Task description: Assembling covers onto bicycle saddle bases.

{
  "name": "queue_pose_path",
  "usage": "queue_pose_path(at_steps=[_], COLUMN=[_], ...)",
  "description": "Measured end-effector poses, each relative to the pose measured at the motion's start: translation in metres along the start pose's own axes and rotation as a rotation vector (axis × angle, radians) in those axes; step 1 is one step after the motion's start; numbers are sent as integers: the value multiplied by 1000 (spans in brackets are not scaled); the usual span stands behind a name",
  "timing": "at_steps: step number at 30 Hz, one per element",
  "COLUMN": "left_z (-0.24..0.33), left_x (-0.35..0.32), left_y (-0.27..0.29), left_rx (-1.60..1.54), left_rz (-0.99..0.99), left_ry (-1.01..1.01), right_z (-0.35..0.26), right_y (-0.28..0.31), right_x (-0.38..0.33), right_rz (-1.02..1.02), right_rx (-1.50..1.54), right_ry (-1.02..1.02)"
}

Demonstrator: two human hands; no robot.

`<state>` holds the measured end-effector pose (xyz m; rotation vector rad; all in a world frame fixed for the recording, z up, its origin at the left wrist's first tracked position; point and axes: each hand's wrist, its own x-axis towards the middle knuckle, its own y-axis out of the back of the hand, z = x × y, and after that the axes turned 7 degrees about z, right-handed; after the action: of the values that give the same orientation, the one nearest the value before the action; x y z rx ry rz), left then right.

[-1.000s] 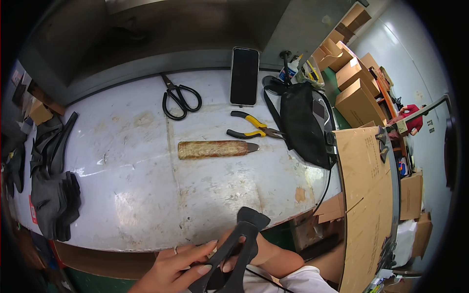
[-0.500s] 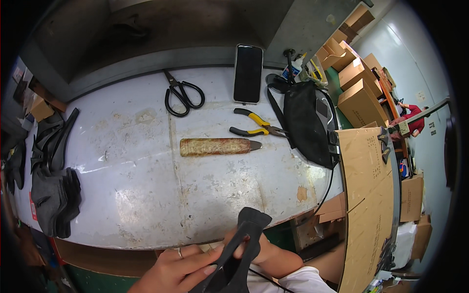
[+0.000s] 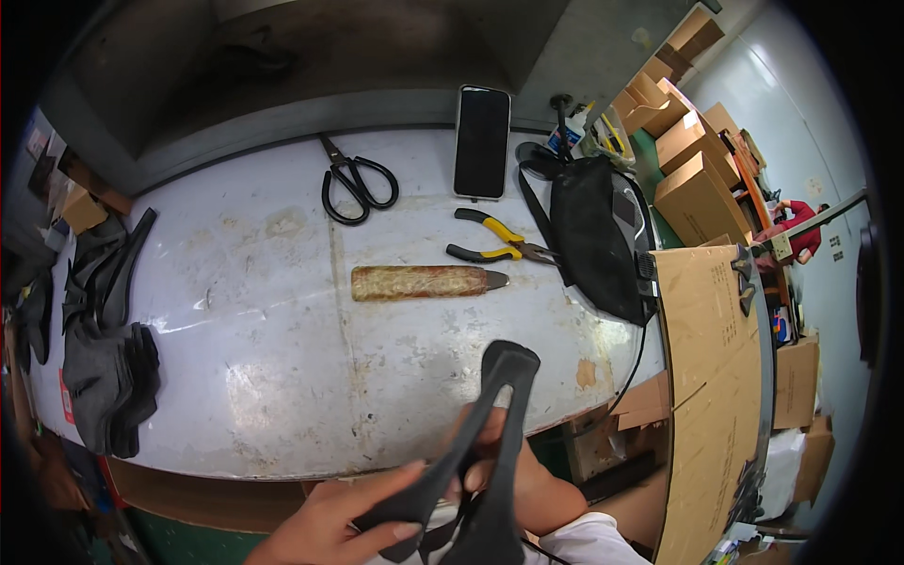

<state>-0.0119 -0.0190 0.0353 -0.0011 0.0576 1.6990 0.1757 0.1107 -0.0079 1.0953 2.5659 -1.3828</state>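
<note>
Both hands are down at the bottom middle of the frame, wrapped around a black strap piece (image 3: pixel 490 424) that looks like matte rubber or leather, split into two narrow legs that join in a rounded loop at the top. Left hand (image 3: pixel 353 513) pinches the lower end with fingers curled over the flat black tab, and the right hand (image 3: pixel 513 466) grips the legs from behind, fingers closed round them, mostly hidden by the strap itself. That piece sticks up over the near edge of the worktable (image 3: pixel 254 377), which is a pale grey, scuffed, slightly glossy sheet with rusty stains and scratches all over. Just above the strap, mid-frame, lies a blade tool with a fat cylindrical handle (image 3: pixel 424 282) wrapped in something tan and mottled, short dark tip pointing right. Up from that, a pair of pliers (image 3: pixel 499 242) with yellow-and-black grips, and further toward the upper middle a black-handled pair of scissors (image 3: pixel 353 179) lying closed. A phone (image 3: pixel 482 141) with a dark glassy screen sits flat near the table's far edge. Right of the pliers there's a floppy black bag (image 3: pixel 593 235) with straps. Left edge of the frame has a heap of grey and black fabric pieces (image 3: pixel 104 358), soft and felt-like. Lower right is a big curved sheet of brown cardboard (image 3: pixel 711 395), and cardboard boxes (image 3: pixel 692 160) are stacked upper right.
</note>
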Motion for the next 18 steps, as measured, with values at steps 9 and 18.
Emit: queue_pose_path(at_steps=[9, 18], left_z=[3, -1], left_x=[5, 0], left_y=[-8, -17], left_rx=[-554, -457], left_rz=[109, 184], left_ry=[437, 339], right_z=[19, 16], right_y=[12, -4], right_x=[1, 6], right_rz=[-202, -145], right_rx=[92, -71], right_ry=[-493, -442])
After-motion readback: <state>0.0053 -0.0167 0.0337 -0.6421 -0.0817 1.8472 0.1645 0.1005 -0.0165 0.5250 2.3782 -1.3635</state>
